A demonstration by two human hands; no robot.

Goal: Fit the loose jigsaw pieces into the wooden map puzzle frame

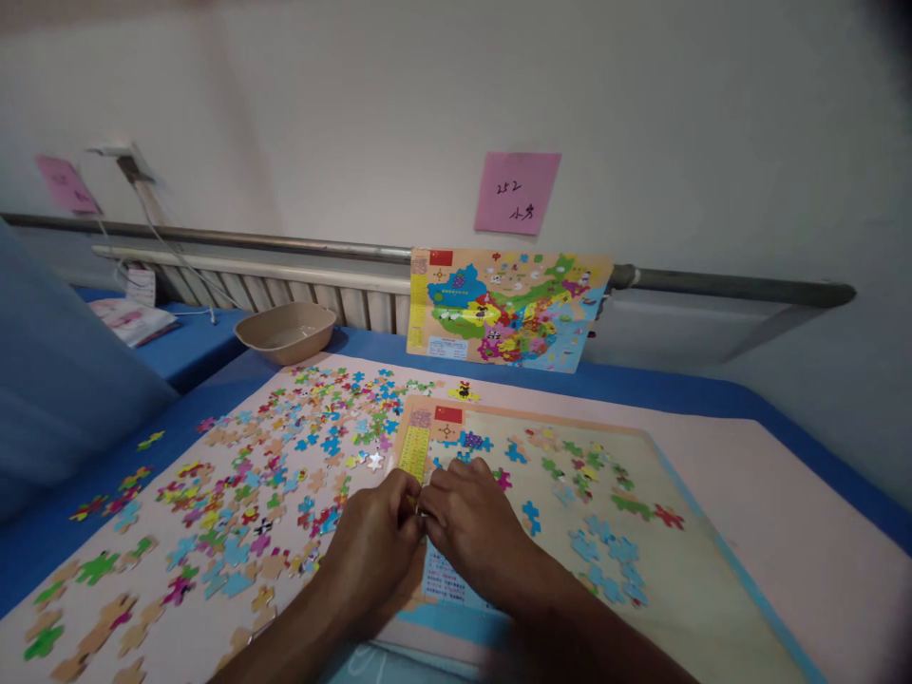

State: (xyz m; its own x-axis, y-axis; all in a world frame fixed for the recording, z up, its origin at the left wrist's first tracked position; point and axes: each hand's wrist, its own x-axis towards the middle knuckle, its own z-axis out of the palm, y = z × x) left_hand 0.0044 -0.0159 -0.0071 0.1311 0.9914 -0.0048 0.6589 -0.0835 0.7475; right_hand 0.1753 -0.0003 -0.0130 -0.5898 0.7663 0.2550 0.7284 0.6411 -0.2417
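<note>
Right now both hands meet over the left edge of the puzzle board (pixel 684 589), fingertips pressed together. Left hand (pixel 371 548) is curled, fingers pinched in toward the right hand (pixel 466 522), which is curled the same way, knuckles up. They seem to nip something small between them, probably a puzzle piece, but it is hidden by the fingers, so cannot tell for sure. Hands sit just below the yellow legend strip (pixel 414 446) on the board's left side and over the printed blue text panel (pixel 446 579) at the board's near-left corner.

Board lies flat on the pink table cover (pixel 784 475), mostly bare, with a red flag mark (pixel 448 414) at its top-left corner. A few placed pieces on it: blue ones (pixel 605 551) right of the hands, green ones (pixel 570 456) farther up, one red piece (pixel 668 517) toward the right.

Left of the board, loose puzzle pieces (pixel 242 484) spread wide over the cover, mixed blue, pink, yellow, green and tan, some spilling onto the blue table (pixel 43 532) edge.

Farther back, a tan bowl (pixel 285 332) stands on the table near the radiator (pixel 285 290). A finished reference map (pixel 507 310) leans upright against the wall rail (pixel 733 285), behind the board. Pink sticky note (pixel 517 193) with handwriting is on the wall above the map; another pink note (pixel 66 183) far left, blurred.
</note>
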